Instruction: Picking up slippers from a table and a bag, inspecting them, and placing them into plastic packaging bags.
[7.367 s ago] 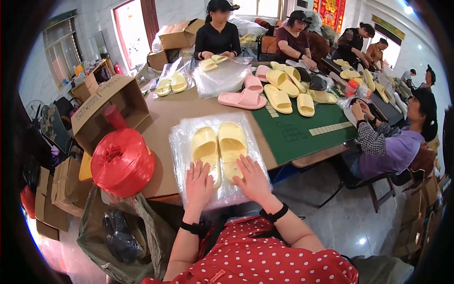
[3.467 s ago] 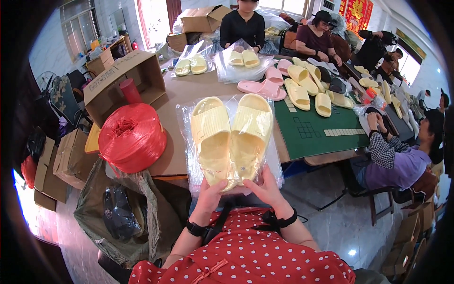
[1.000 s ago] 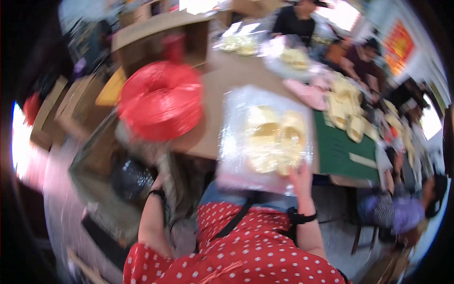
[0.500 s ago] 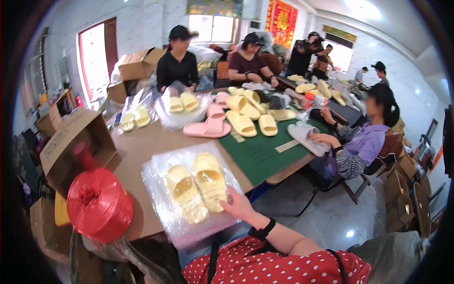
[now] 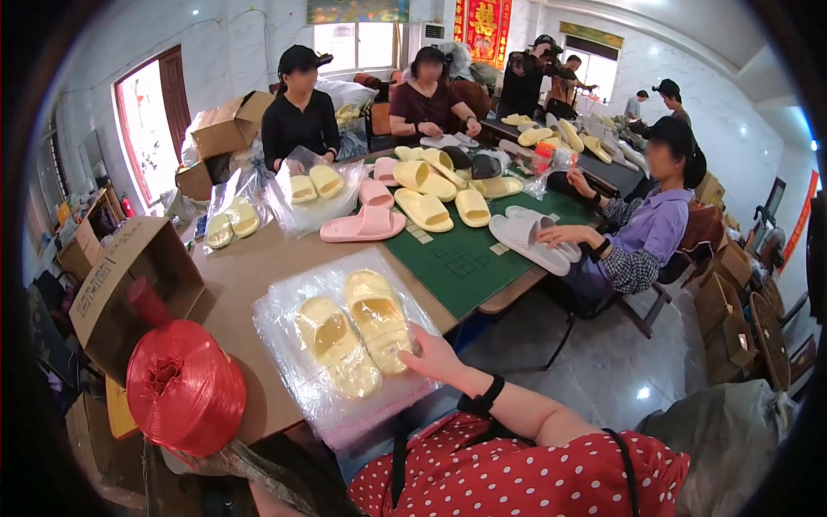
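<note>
Red garment with white dots (image 5: 517, 461), at the lower edge. Left forearm (image 5: 271, 501), a small part showing at the bottom; left hand out of sight, its grip impossible to tell. Right hand (image 5: 435, 356), black band (image 5: 482, 395) at the wrist; thumb and fingers at the heel end of the right-hand slipper, touching; whether they pinch or only rest, cannot tell.

Pair of yellow slippers (image 5: 338, 349), side by side under clear plastic, heels toward the wearer, lying on a stack of clear bags (image 5: 280, 323) at the near edge of a brown tabletop (image 5: 258, 258).

To the left: roll of red twine (image 5: 198, 396); behind it, a cardboard box (image 5: 112, 276) on its side with a red tube (image 5: 148, 303) at its opening.

Beyond: green mat (image 5: 465, 267); pink slippers (image 5: 363, 226); loose yellow slippers (image 5: 424, 211), heaped; two bagged yellow pairs (image 5: 327, 179), farther left. At right, a co-worker in purple (image 5: 659, 211), one hand on pale grey slippers (image 5: 517, 231).

Farthest listed: co-workers in black (image 5: 297, 129) and maroon (image 5: 422, 108).
</note>
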`<act>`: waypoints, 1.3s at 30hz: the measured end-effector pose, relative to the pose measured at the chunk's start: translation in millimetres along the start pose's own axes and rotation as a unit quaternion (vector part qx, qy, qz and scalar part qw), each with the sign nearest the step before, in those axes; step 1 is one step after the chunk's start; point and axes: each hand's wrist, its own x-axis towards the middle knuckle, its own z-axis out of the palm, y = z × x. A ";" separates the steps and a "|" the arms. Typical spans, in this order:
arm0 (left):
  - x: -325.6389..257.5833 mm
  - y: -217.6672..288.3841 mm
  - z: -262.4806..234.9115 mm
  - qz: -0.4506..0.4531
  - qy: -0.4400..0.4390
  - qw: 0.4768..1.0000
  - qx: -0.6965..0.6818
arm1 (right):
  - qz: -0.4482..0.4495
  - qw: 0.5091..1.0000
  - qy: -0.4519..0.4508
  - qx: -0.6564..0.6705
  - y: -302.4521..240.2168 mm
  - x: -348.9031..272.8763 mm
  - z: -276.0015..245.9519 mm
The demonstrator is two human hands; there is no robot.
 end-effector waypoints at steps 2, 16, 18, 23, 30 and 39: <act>-7.4 6.3 -10.2 -0.003 0.011 1.000 0.007 | 0.012 1.000 -0.021 -0.005 -0.8 0.9 1.0; -16.8 51.2 -49.8 0.019 0.054 0.998 0.028 | 0.006 1.000 -0.016 0.007 -2.4 0.9 0.9; -21.4 61.9 -57.6 0.025 0.062 0.997 0.034 | -0.003 1.000 -0.007 0.008 -1.4 -1.2 0.6; -49.5 88.1 -89.0 0.045 0.097 0.993 0.047 | -0.003 1.000 0.000 0.019 -1.6 -2.1 4.5; -188.9 124.2 -189.4 0.134 0.222 0.965 0.025 | -0.023 0.998 0.011 0.065 15.4 4.6 8.7; -380.4 120.3 -273.4 0.254 0.493 0.826 0.099 | 0.019 0.995 -0.036 0.092 27.7 9.4 14.6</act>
